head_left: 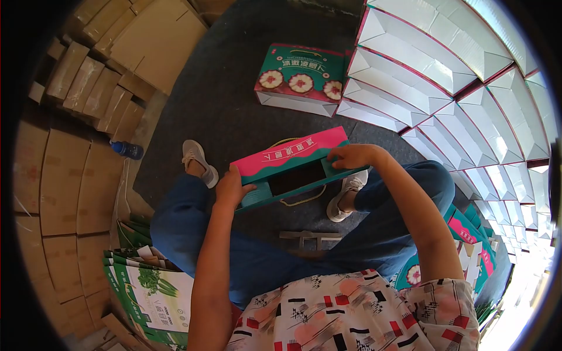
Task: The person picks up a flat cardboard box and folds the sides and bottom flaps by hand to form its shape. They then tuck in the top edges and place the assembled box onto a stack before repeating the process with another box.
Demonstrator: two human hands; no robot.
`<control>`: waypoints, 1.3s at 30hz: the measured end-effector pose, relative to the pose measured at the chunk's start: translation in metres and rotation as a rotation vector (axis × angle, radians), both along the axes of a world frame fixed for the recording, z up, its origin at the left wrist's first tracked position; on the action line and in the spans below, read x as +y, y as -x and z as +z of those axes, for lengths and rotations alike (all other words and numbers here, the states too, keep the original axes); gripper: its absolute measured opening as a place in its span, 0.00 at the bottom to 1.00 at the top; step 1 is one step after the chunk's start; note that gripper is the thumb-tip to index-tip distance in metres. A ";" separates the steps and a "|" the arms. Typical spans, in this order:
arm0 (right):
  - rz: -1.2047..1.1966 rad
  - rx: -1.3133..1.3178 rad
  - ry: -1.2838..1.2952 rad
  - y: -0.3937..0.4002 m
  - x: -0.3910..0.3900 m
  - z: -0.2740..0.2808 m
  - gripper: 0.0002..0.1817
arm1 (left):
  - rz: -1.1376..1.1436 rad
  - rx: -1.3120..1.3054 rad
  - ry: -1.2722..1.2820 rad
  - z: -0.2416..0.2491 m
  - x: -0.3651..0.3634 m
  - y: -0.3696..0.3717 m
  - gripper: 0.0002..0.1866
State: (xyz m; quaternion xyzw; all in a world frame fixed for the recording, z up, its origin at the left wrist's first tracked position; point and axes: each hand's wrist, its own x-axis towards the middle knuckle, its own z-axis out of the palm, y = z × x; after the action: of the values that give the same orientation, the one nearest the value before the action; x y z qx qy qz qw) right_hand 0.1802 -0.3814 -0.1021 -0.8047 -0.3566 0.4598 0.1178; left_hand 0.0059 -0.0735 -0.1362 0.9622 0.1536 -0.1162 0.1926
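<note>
The pink-and-teal gift box (294, 167) is held flat between both hands above the person's lap, over the dark floor mat (222, 93), with its long axis running from lower left to upper right across the view. The left hand (232, 188) grips the lower-left end of the box, thumb curled over its teal front panel, while the right hand (355, 156) closes over the upper-right end, fingers bent down onto the top edge; each hand sits at its own end, so neither is nearer the box's middle than the other. The box itself is still a half-folded carton: a pink top band with white lettering, a wavy line where pink meets teal, and a dark rectangular window cut in the teal face. A pale cord handle (302, 200) loops out just below the box, and another bit of cord shows just above it. Beyond the box, farther from the person, a finished box with flower prints (300, 79) stands on the mat, and to the right of the held box rows of open white-lined cartons (445, 88) are stacked. To its left lie brown cardboard bundles (88, 82), a blue-capped bottle (127, 150), and green printed bags (155, 289).
</note>
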 end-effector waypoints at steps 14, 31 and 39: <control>-0.108 -0.530 0.368 -0.021 -0.065 -0.044 0.15 | 0.087 -0.086 0.186 -0.022 0.018 0.015 0.28; -0.561 -0.384 -0.576 -0.017 -0.001 -0.034 0.34 | 0.979 -0.230 1.395 -0.041 0.065 0.018 0.45; -0.740 -0.997 -0.579 -0.093 0.071 0.010 0.38 | 0.693 -0.435 1.250 0.023 0.089 -0.129 0.32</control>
State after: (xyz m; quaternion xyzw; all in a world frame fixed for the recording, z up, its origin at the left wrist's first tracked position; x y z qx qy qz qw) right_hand 0.2734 -0.3107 -0.0918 -0.9252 -0.1783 -0.1501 0.2994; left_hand 0.1354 0.0150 -0.1132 0.5711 0.3116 0.0784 0.7554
